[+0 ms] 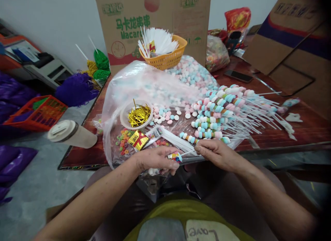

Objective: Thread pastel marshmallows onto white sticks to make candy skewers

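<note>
**Head view: candy meets stick**

Bottom centre, at the near edge of the desk, the left hand has its grip pinched on a candy piece at the tip of the white stick. The right hand pinches that stick. Threading likely calls for steady alignment.

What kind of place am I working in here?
Probably a small candy-packing workshop: finished candy skewers lie piled on the table, loose pastel candies are spread beside them, and an orange basket holds white sticks.
</note>
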### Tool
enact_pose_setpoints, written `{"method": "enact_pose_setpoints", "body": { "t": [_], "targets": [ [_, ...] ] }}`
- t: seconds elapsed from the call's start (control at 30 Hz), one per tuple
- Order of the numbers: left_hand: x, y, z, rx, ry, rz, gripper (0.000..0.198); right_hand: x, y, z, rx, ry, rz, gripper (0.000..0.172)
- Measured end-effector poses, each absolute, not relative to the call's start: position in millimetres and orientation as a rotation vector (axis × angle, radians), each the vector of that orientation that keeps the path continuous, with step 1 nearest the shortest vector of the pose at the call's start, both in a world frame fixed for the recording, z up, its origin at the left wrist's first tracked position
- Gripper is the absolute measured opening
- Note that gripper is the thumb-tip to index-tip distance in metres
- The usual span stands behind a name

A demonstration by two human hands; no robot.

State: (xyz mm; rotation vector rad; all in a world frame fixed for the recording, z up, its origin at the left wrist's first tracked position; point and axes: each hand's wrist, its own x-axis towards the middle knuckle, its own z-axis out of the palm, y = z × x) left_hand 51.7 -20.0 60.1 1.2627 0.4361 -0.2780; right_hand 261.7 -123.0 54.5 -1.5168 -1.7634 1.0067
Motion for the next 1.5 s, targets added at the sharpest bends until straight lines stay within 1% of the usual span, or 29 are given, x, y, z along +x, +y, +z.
{"method": "enact_pose_setpoints", "body": {
  "t": [0.03,0.1,0.17,0.3,0.37,0.43,0.53,0.63,0.73,0.9,0.97,1.03,1.07,1.13,1.17,1.23,1.27,1.33,1.4,1.5],
  "targets": [
    [58,-23,59,1.317,0.463,-0.309,0.036,254,-122,50,-1.517,-1.758,1.026,0.036],
    [70,-28,55,1.468,0.499,-0.331,0.027,240,-119,43,-1.5,-1.761,1.098,0.037],
    [76,-29,53,1.57,0.504,-0.246,0.022,234,-117,40,-1.487,-1.757,1.16,0.037],
    [57,-16,58,1.456,0.516,0.066,0.047,253,-118,44,-1.505,-1.729,1.115,0.039],
    [42,-11,63,1.515,0.515,0.067,0.044,267,-118,50,-1.477,-1.73,1.133,0.039],
    [34,-13,64,1.59,0.492,-0.058,0.037,275,-117,56,-1.444,-1.738,1.163,0.039],
    [36,-32,60,1.444,0.55,-0.153,0.038,274,-114,64,-1.444,-1.835,1.089,0.038],
    [46,-52,53,1.253,0.666,-0.052,0.038,269,-110,69,-1.467,-1.938,1.012,0.036],
    [53,-64,48,1.229,0.719,0.052,0.039,264,-108,71,-1.475,-1.972,0.98,0.035],
    [54,-75,37,1.538,0.859,0.181,0.039,243,-102,65,-1.534,-2.014,0.882,0.034],
    [52,-78,31,1.658,0.956,0.301,0.039,237,-99,59,-1.553,-1.955,0.892,0.032],
    [51,-79,27,1.645,1.042,0.415,0.037,235,-99,53,-1.5,-1.804,0.961,0.026],
    [50,-78,27,1.611,1.07,0.453,0.036,235,-101,49,-1.46,-1.694,0.999,0.028],
    [50,-75,28,1.588,1.091,0.488,0.035,233,-106,41,-1.413,-1.486,1.096,0.04],
    [51,-74,30,1.636,1.085,0.489,0.035,230,-110,36,-1.415,-1.417,1.149,0.042],
    [52,-71,33,1.825,1.074,0.468,0.033,218,-117,28,-1.446,-1.337,1.236,0.031],
    [53,-70,35,1.923,1.082,0.457,0.033,211,-120,25,-1.467,-1.296,1.254,0.029],
    [53,-69,37,2.028,1.072,0.435,0.033,197,-123,22,-1.49,-1.192,1.229,0.033],
    [51,-67,39,1.964,0.955,0.381,0.033,187,-123,23,-1.469,-1.122,1.23,0.031],
    [45,-62,42,1.76,0.64,0.168,0.038,183,-121,26,-1.394,-1.119,1.386,0.026]
  ]
}}
